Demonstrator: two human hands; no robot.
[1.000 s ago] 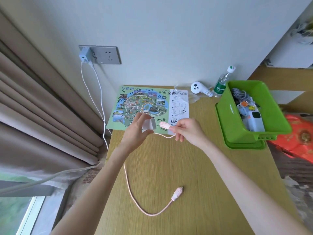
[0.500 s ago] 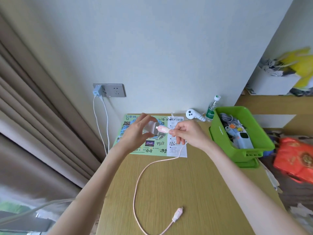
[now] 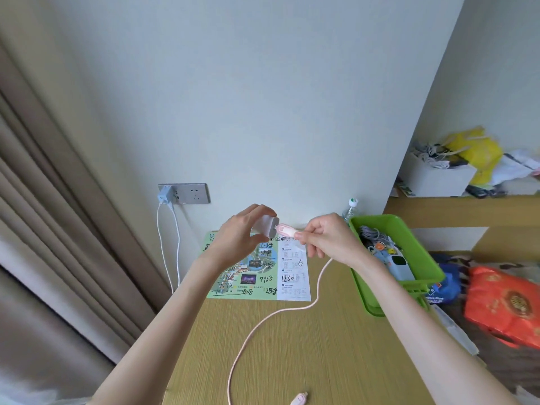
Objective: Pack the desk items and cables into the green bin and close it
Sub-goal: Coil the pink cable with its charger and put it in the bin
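A: Why are both hands lifted off the counter (image 3: pixel 306 346) like that?

B: My guess is they mean to part the cable from the charger. The left hand (image 3: pixel 236 241) has its fingers (image 3: pixel 257 210) curled around a small white charger block (image 3: pixel 267 226), thumb below and fingertips over the top. The right hand (image 3: pixel 327 241) pinches the pink plug (image 3: pixel 285 230) just ahead of its fingers (image 3: pixel 314 229), at the point where the plug meets the block.

A: So neither hand is free?

B: No. Each is closed on its own piece, and the two pieces look joined or barely parted; I cannot tell which.

A: And the rest of the cable?

B: The pink cable (image 3: pixel 280 311) drops from below the right fingers, curves across the counter and ends in a second pink plug (image 3: pixel 298 400) lying flat nearer the person. It looks braided and limp, so it should coil easily.

A: The charger?

B: Smooth, hard, rounded plastic. The counter is pale wood grain.

A: Where does it all go?

B: The green bin (image 3: pixel 420 249), to the right of the right fingers, open, glossy moulded plastic, sitting on what looks like its lid. It already holds grey cords and a pale blue device. A printed map sheet (image 3: pixel 263 276) lies flat beneath both hands, not yet packed.
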